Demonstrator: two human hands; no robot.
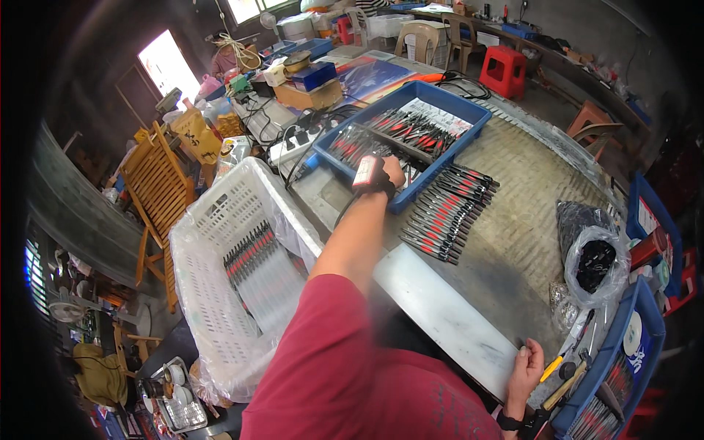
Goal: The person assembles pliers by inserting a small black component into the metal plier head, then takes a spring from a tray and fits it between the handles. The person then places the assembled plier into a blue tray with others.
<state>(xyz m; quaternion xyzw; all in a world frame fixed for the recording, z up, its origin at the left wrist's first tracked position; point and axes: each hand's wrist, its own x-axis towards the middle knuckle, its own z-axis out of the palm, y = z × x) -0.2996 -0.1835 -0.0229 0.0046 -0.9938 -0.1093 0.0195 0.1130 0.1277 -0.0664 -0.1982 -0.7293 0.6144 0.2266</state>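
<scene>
My left hand [394,171] reaches over the near side of a blue tray [480,117] of slim pen-like tools [433,132] in black, red and silver. Its fingers point down and are mostly hidden; a small boxy device is strapped on the back of this hand. Beside the tray, a row of the same pen-like tools [444,213] lies on the table. My right hand [526,368] rests at the right end of a white board [444,315], fingers curled together around something small and dark, too small to name.
At left, a white plastic-lined crate [192,293] holds bundled pen-like tools. On the right are a bag of black parts [595,265], a yellow-handled tool [551,368] and another blue tray [645,330]. Power strips [293,147] and cables lie behind; a red stool [503,71] stands beyond.
</scene>
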